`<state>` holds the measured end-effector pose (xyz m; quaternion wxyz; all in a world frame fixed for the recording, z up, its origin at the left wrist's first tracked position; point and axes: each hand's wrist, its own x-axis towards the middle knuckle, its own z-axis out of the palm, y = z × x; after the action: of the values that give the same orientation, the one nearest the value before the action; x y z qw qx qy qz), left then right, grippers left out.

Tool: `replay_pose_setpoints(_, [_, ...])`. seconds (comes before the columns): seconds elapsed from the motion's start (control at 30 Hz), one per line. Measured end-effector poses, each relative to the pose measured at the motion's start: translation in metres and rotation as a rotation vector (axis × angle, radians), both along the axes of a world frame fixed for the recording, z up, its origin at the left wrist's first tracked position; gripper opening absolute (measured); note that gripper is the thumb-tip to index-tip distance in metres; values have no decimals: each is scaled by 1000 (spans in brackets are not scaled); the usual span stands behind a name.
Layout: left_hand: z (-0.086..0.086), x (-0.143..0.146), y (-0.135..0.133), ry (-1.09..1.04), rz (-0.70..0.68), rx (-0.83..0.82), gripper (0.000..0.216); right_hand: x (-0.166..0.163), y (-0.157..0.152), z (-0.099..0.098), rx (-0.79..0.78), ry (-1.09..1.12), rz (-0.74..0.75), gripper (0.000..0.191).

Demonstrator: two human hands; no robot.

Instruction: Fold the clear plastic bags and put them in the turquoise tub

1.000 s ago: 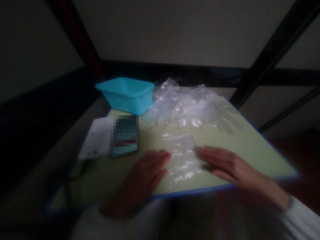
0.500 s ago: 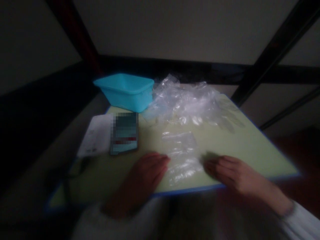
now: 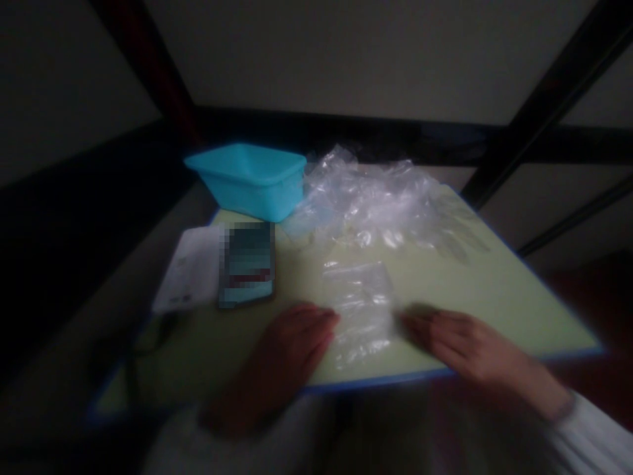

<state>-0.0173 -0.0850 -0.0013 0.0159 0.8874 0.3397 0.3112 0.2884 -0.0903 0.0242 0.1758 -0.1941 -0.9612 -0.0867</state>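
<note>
A small clear plastic bag (image 3: 360, 310) lies flat on the pale green table (image 3: 494, 290) near its front edge. My left hand (image 3: 289, 349) rests palm down at the bag's left edge, fingers stretched out and touching it. My right hand (image 3: 462, 346) lies flat on the table at the bag's right edge, fingers extended toward it. Neither hand holds anything.
A turquoise plastic tub (image 3: 252, 178) stands at the back left. Beside it spreads a heap of crumpled clear plastic bags (image 3: 380, 204). A phone (image 3: 246, 264) and a white paper card (image 3: 190, 277) lie at the left. Dark frame bars rise behind the table.
My right hand slid back along the bag's right side toward the front edge and now lies slightly lower. My left hand has barely moved.
</note>
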Motion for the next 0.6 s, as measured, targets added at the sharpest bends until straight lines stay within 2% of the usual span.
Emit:
replay_pose_setpoints(0.13, [1,0,0,-9,0,10,26,-5,-1,7,8,18,-41,34])
replay_pose_setpoints(0.23, [1,0,0,-5,0,-15,27,-6,2,10,24,20,-19,31])
replay_pose_setpoints(0.47, [0,0,0,-18,-6,-28,26,-2,22,-4,119,-29,33,30])
replay_pose_setpoints(0.6, [0,-1,-1,-12,8,-2,26,-3,32,-6,131,-22,19,32])
